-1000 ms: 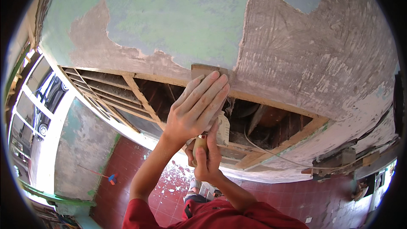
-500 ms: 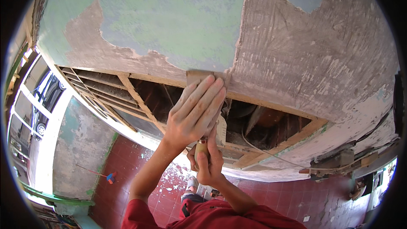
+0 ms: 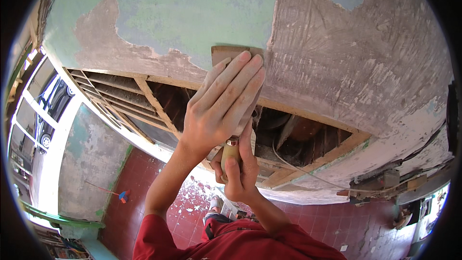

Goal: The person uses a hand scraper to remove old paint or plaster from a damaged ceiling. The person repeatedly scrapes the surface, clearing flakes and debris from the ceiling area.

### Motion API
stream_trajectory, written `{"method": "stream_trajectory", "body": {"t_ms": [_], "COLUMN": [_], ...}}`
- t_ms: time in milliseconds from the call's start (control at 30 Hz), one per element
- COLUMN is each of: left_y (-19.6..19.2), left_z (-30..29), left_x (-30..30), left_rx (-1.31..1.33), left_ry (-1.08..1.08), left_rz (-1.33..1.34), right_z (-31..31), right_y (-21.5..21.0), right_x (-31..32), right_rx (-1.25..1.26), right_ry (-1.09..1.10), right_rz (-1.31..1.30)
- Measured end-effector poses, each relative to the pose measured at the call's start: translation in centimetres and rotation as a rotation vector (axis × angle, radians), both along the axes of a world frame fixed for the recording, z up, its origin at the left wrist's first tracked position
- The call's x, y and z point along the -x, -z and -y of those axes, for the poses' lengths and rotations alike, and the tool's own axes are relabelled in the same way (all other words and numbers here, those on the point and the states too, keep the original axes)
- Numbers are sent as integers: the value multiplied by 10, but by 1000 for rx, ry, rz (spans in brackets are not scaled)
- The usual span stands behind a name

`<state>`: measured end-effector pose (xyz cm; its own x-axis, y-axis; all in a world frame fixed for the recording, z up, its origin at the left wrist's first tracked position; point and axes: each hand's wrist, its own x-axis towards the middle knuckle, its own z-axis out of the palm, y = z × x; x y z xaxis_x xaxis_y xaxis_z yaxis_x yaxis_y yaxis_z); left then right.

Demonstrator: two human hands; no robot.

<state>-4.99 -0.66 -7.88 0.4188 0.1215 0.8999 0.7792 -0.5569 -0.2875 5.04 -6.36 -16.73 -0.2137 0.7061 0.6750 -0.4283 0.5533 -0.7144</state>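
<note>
A wide-bladed scraper with a wooden handle lies against the wall, its blade edge meeting the green paint. My left hand rests flat over the blade, fingers stretched out and dusty. Below it, my right hand is wrapped round the handle. Patches of bare grey-brown plaster show on both sides of the blade, with ragged paint edges. The palm side of my left hand and part of the blade are hidden.
Below the plaster runs a wooden vent frame with dark openings and slats; a thin cable hangs across it. Paint flakes litter the red tiled floor. A blue-and-red tool with a long stick lies at left.
Both hands and the scraper have moved up the wall, from just above the wooden frame to higher on the green paint. My right hand still grips the handle.
</note>
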Motion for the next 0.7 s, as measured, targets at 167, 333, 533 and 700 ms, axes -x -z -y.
{"method": "stream_trajectory", "body": {"t_ms": [167, 333, 533, 700], "left_y": [24, 19, 19, 18], "left_z": [10, 7, 11, 19], "left_x": [-1, -3, -5, -5], "left_rx": [117, 71, 70, 109], "left_ry": [-6, -17, -37, -82], "left_rz": [11, 29, 54, 49], "right_z": [18, 14, 15, 17], "right_y": [23, 19, 16, 14], "right_x": [-9, -7, -12, -13], "right_rx": [141, 71, 102, 71], "right_ry": [-86, -38, -113, -137], "right_rz": [38, 38, 43, 38]}}
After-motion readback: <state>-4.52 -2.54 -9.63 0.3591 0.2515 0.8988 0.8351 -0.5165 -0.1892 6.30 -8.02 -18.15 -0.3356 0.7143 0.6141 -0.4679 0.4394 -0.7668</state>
